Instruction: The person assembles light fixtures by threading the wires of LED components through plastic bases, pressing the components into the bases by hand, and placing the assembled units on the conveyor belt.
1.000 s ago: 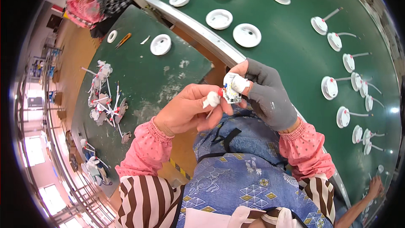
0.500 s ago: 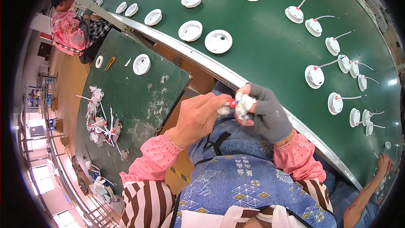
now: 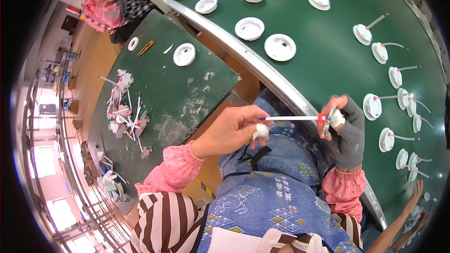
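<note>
The left hand (image 3: 228,133) is bare and grips a white wad (image 3: 261,131) between thumb and fingers. The right hand (image 3: 349,133), in a grey fingerless glove, is closed around a small circuit part (image 3: 327,127) with a second wad (image 3: 337,118) against it. A white cable (image 3: 295,118) extends left from the red fitting (image 3: 321,118) on this part; its blue-tipped free end lies at the left fingertips. Whether those fingers touch the cable cannot be told. The circuit part is above the near side of a metal rail (image 3: 281,80), in front of the person's blue apron (image 3: 253,197).

The green surface (image 3: 323,61) beyond the rail carries open white housings (image 3: 280,47) at the far side and cabled white units (image 3: 372,107) at the right. On the green side table (image 3: 154,82) to the left are a heap of cabled parts (image 3: 123,112), an orange-handled tool (image 3: 145,48), a white ring (image 3: 133,43) and a single white dish (image 3: 184,55). A co-worker (image 3: 101,7) is at the far left; another person's forearm (image 3: 398,220) enters at the near right.
</note>
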The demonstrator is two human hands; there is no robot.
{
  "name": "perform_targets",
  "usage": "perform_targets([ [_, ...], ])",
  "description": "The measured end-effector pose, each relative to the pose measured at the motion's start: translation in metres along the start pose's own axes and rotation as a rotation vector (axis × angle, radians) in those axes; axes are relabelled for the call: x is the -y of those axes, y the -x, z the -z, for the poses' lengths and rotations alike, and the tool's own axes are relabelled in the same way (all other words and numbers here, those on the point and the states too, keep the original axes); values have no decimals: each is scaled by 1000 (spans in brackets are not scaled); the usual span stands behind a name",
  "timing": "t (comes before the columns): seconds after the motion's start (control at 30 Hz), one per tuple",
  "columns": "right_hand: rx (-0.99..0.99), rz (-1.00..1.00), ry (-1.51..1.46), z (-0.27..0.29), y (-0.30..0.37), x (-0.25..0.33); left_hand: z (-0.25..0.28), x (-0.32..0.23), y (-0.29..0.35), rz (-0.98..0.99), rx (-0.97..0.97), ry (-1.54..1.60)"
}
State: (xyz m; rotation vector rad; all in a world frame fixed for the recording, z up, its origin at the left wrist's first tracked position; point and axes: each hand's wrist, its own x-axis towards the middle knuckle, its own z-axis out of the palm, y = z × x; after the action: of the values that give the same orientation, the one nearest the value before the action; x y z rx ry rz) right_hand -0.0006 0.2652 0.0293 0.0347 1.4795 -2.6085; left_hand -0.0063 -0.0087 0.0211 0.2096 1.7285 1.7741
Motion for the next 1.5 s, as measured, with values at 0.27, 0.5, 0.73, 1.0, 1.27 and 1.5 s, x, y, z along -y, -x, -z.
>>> perform_targets([
  [0.27, 148, -201, -239, -9, -17, -13, 17, 23, 10, -876, -243, -1069],
  [0.5, -6, 36, -67, -25, -24, -10, 168, -22, 13, -324, -610, -1799],
  [0.73, 48, -107, -120, -24, -20, -12, 226, -5, 1, -112, -430, -1196],
  [1.0, 40, -83, -63, -29, -23, -19, 141, 16, 20, 64, -809, -1280],
  [1.27, 104, -8, -22, -69, -31, -28, 149, 44, 11, -257, -829, -1074],
  [1.5, 251, 113, 219, -59, -23, -30, 68, 13, 1, -513, -621, -894],
])
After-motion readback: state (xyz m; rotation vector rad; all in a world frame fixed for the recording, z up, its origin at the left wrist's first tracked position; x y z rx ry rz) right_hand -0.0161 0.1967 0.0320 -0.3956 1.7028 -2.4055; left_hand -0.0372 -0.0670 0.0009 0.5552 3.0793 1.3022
